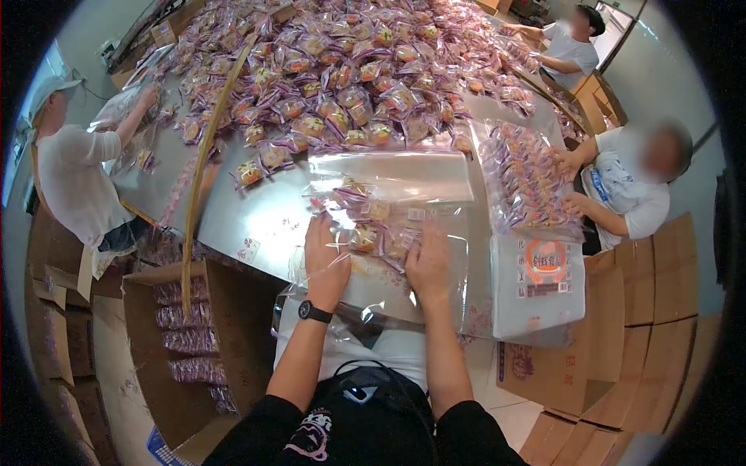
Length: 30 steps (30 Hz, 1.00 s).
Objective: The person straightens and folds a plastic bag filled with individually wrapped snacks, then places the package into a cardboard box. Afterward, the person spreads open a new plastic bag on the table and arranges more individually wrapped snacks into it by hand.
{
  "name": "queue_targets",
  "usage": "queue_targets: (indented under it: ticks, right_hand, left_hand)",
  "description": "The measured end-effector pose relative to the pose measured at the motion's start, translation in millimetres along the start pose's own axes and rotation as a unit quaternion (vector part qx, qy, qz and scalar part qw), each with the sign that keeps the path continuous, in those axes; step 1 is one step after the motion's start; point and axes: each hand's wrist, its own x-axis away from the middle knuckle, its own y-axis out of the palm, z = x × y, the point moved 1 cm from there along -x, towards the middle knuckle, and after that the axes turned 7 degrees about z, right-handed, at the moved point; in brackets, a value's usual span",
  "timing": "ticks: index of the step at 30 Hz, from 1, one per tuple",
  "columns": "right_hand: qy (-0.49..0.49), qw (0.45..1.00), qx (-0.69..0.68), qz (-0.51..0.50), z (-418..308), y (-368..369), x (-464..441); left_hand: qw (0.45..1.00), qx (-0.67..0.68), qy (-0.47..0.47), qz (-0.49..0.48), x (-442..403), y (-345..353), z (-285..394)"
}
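Note:
A large clear plastic bag (pixel 388 299) lies at the metal table's front edge, with several small wrapped cakes (pixel 367 237) under its film. My left hand (pixel 326 260) is at the left of these cakes, its fingers stretched forward and partly covered by shiny film. On their other side, my right hand (pixel 429 264) rests against the packets with its fingers extended. Glare on the plastic hides some fingertip contact. A dark watch (pixel 315 312) is on my left wrist.
Wrapped cakes (pixel 334 85) are heaped across the table. A filled bag (pixel 528 179) and flat printed bags (pixel 538 287) lie right. An open carton (pixel 175 388) holding packets stands lower left. One person (pixel 74 167) works left; two people (pixel 629 190) (pixel 571 50) work right.

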Motion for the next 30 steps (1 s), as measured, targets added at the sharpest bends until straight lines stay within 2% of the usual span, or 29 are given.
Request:
queue_targets:
  ticks: [2,5,8,9,13,16,17,20,21,27,30]
  right_hand:
    - [-0.008,0.999,-0.007,-0.031,-6.6,-5.1,-2.3]
    - [-0.031,0.995,0.094,-0.013,5.0,8.7,8.2]
    - [-0.002,0.991,0.128,-0.031,0.8,13.0,9.1]
    - [0.001,0.992,0.124,-0.033,0.8,13.6,9.0]
    - [0.01,0.992,0.119,-0.041,6.8,16.0,8.8]
    - [-0.003,0.992,0.121,-0.043,9.5,19.1,7.4]
    - [-0.005,0.991,0.125,-0.042,11.5,18.1,9.3]
    - [0.004,0.991,0.124,-0.043,2.2,10.1,6.9]
    - [0.011,0.992,0.117,-0.046,0.6,10.3,6.3]
    - [0.002,0.995,0.092,-0.031,5.8,11.1,6.8]
    - [0.002,0.995,0.088,-0.037,2.2,11.8,6.7]
  left_hand:
    - [0.997,0.049,-0.017,-0.059,3.9,-3.6,-6.4]
    - [0.988,0.083,-0.022,-0.125,19.3,-15.6,-29.4]
    - [0.988,0.055,-0.065,-0.129,13.1,-44.4,-10.9]
    - [0.992,0.048,-0.046,-0.11,18.5,-47.3,-7.3]
    - [0.985,0.08,0.008,-0.155,52.2,-54.3,32.3]
    - [0.982,0.076,-0.068,-0.158,64.3,-69.3,21.3]
    - [0.974,0.081,-0.128,-0.169,62.7,-77.8,14.4]
    - [0.98,0.073,-0.109,-0.153,52.7,-95.6,11.5]
    - [0.981,0.049,-0.072,-0.176,49.9,-97.5,12.1]
    - [0.989,0.081,-0.062,-0.103,36.6,-93.4,23.0]
    - [0.984,0.071,-0.099,-0.128,43.7,-93.8,15.3]
